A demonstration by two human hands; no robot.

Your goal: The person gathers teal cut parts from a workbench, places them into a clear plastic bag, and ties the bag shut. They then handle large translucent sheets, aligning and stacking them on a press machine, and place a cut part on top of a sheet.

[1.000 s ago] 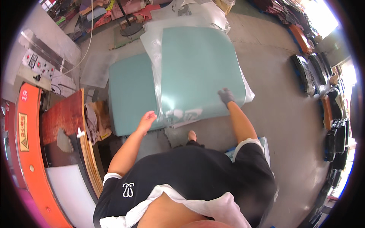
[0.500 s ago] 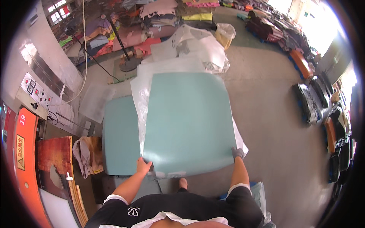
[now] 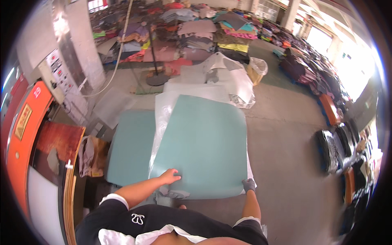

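A large smooth blue-green sheet [image 3: 204,143], which looks like leather, lies across the middle. Under its left side shows white translucent plastic sheeting [image 3: 162,118], and farther left a second blue-green sheet [image 3: 132,147]. Above the near left part of the top sheet is my bare left hand [image 3: 169,177], its thumb and fingers apart and holding nothing. My right hand [image 3: 248,185], in a grey glove, is closed on the sheet's near right edge; its fingertips are partly hidden. The near left edge of the sheet looks crumpled and pale beside my left forearm.
An orange machine cabinet [image 3: 30,126] and a control panel [image 3: 59,71] stand at left, near wooden boards [image 3: 70,208]. Behind the sheets lie a white plastic-covered heap [image 3: 228,75] and a stand with a round base [image 3: 157,79]. Stacked dark material [image 3: 326,149] lines the right side.
My left hand has left the near left corner and moved right, over the sheet, with its fingers opening. My right hand stays at the right edge. The view has tilted up.
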